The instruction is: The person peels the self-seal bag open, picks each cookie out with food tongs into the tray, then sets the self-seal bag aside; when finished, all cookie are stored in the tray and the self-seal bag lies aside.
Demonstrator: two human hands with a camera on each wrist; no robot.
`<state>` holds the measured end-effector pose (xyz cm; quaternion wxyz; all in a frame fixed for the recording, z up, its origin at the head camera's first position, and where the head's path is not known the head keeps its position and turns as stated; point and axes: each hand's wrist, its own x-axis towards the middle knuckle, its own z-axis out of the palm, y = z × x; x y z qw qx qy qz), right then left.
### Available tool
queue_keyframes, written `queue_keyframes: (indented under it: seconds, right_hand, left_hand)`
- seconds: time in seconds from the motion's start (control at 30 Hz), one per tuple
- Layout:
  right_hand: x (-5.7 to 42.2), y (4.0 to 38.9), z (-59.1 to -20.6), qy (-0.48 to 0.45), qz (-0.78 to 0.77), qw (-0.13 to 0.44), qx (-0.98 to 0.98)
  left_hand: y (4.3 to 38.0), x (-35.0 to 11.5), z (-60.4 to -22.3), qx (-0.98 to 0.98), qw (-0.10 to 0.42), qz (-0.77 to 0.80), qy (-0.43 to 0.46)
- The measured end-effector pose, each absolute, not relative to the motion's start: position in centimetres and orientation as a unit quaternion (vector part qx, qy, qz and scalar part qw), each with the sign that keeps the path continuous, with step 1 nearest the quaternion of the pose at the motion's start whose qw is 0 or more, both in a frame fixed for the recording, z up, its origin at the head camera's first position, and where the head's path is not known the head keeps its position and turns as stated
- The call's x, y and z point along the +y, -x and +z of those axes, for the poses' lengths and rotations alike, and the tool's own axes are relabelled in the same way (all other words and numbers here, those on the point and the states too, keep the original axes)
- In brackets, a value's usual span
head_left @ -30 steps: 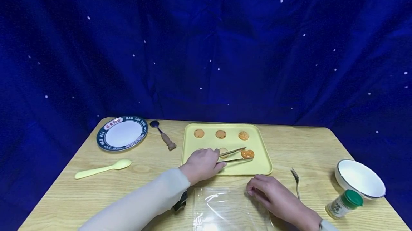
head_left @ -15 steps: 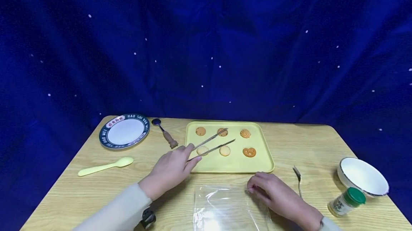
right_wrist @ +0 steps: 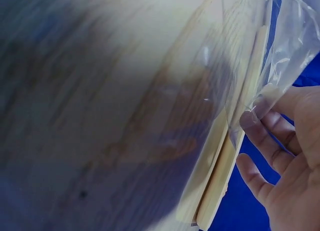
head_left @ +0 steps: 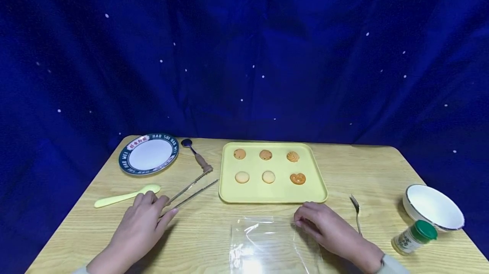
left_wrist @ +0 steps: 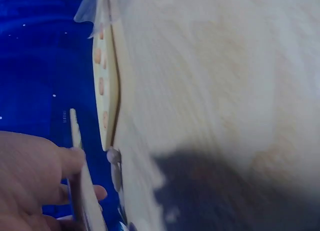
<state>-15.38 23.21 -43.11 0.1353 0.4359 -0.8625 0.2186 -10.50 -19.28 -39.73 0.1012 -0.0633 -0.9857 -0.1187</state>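
Note:
My left hand grips metal tongs above the left part of the table. Their two arms stand apart with nothing between the tips, which point toward the yellow tray. In the left wrist view the thumb and fingers lie around the tongs. My right hand pinches the edge of a clear plastic bag in front of the tray. The right wrist view shows the film between thumb and fingers. On the tray lie several cookies in two rows, among them a pretzel-shaped cookie and a swirled cookie.
A plate with a dark patterned rim, a brown-handled spoon and a pale yellow spoon lie at the left. To the right are a fork, a green-capped shaker and a white bowl.
My left hand has drawn the tongs back from over the tray to the left and toward me. The pretzel-shaped cookie stays on the tray. My right hand keeps its hold on the bag.

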Motion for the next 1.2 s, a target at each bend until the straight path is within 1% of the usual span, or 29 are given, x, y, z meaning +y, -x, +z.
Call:
queue_keyframes:
  seconds: [0.1, 0.2, 0.47, 0.7, 0.8, 1.07, 1.17, 1.2]
  right_hand:
    - [23.3, 15.3, -43.1, -0.437, 0.223, 0.132, -0.861]
    - [23.3, 15.3, -43.2, -0.438, 0.226, 0.131, -0.86]
    - [23.5, 15.2, -43.5, -0.428, 0.224, 0.13, -0.866]
    - [23.7, 15.0, -43.8, -0.43, 0.229, 0.125, -0.864]
    - [23.7, 15.0, -43.8, -0.428, 0.235, 0.119, -0.864]
    - [23.6, 15.0, -43.8, -0.423, 0.234, 0.113, -0.868]
    - [23.5, 15.0, -43.6, -0.418, 0.223, 0.121, -0.872]
    - [23.5, 14.9, -43.6, -0.417, 0.218, 0.126, -0.874]
  left_hand:
    - [10.1, -19.7, -40.2, -0.988, 0.111, -0.088, 0.057]
    - [10.0, -20.0, -40.7, -0.99, 0.11, -0.075, 0.056]
    - [10.1, -20.2, -42.0, -0.994, 0.051, -0.075, 0.056]
    - [10.3, -19.9, -42.2, -0.996, -0.013, -0.084, 0.038]
    - [10.4, -19.8, -42.2, -0.996, -0.031, -0.08, 0.029]
    - [10.2, -19.8, -42.3, -0.998, -0.007, -0.049, 0.036]
    - [10.3, -19.7, -42.2, -0.999, -0.007, -0.03, 0.041]
    - [10.3, -19.6, -42.1, -0.999, 0.001, -0.021, 0.048]
